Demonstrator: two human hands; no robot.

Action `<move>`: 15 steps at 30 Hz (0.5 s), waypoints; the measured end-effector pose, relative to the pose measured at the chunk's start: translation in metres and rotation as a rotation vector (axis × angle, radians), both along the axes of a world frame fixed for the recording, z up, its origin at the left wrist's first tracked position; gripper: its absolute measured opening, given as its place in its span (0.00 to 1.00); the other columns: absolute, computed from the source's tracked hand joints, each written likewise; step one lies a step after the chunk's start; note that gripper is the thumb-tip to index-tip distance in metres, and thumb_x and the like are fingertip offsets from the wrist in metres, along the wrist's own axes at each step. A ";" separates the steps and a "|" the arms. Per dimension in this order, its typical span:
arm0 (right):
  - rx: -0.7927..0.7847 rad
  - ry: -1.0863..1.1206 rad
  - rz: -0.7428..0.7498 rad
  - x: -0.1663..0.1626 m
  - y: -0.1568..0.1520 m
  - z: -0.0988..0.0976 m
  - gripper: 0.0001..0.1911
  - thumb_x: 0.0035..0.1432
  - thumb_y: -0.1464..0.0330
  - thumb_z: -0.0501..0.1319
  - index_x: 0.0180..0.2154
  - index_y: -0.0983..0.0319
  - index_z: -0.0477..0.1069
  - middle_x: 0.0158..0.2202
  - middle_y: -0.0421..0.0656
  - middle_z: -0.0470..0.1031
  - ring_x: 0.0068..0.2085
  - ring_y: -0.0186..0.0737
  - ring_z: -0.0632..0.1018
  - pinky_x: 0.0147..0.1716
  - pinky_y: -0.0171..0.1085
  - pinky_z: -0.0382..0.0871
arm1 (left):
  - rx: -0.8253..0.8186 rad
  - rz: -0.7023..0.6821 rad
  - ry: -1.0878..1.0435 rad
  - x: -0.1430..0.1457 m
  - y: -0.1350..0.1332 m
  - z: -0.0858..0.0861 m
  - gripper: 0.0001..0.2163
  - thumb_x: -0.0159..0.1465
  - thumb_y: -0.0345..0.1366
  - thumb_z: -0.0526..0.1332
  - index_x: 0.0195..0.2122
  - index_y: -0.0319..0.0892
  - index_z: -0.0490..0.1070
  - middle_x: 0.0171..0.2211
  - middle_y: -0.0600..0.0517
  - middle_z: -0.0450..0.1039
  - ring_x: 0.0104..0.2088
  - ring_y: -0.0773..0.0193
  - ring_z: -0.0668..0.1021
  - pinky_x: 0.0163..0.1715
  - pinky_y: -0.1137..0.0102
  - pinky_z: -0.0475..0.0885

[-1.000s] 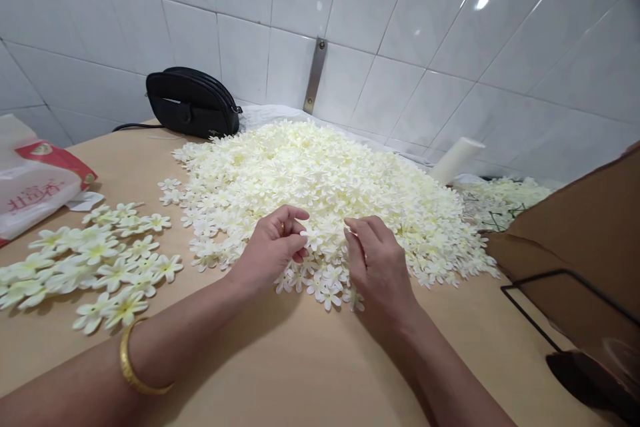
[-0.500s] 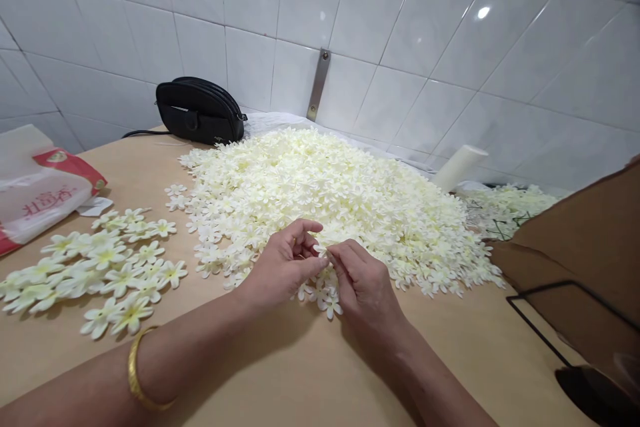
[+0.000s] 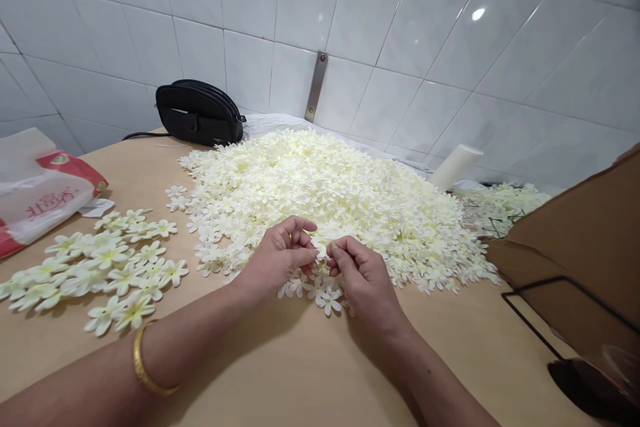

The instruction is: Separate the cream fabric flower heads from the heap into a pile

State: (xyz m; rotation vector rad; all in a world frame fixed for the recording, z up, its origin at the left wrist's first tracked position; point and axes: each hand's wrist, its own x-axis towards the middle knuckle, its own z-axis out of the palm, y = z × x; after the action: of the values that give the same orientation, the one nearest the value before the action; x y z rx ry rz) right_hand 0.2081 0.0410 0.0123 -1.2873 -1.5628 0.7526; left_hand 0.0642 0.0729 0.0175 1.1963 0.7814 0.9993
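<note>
A large heap of white artificial flowers (image 3: 320, 177) with pale yellow centres fills the middle of the table. In front of it, my left hand (image 3: 283, 255) pinches a small white flower (image 3: 321, 251) between thumb and fingers; most of that flower is hidden. Close beside it, the thumb and forefinger of my right hand (image 3: 361, 273) are pressed together. Whatever they hold is too small to make out. Several loose flowers (image 3: 329, 301) lie on the table just below both hands.
A spread group of larger flowers (image 3: 125, 277) lies at left, near a red and white plastic bag (image 3: 55, 190). A black pouch (image 3: 199, 112) stands behind. At right are a white roll (image 3: 456, 167), a cardboard box (image 3: 565, 240) and a black wire frame (image 3: 530, 320).
My hands have drawn slightly apart at the fingertips. My right fingers have curled in more, and the flower stays by my left thumb. The view has shifted a little.
</note>
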 end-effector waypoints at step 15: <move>-0.110 0.175 0.095 -0.001 -0.003 0.006 0.07 0.52 0.65 0.58 0.28 0.63 0.67 0.24 0.39 0.67 0.27 0.32 0.67 0.26 0.31 0.62 | 0.154 0.033 0.140 -0.001 -0.002 -0.004 0.12 0.51 0.27 0.57 0.38 0.41 0.62 0.23 0.59 0.61 0.21 0.74 0.64 0.22 0.76 0.61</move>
State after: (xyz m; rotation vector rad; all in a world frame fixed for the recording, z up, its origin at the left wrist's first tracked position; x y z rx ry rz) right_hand 0.2071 0.0384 0.0182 -1.1970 -1.4656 0.9968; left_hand 0.0635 0.0706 0.0139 1.4022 0.8479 1.0250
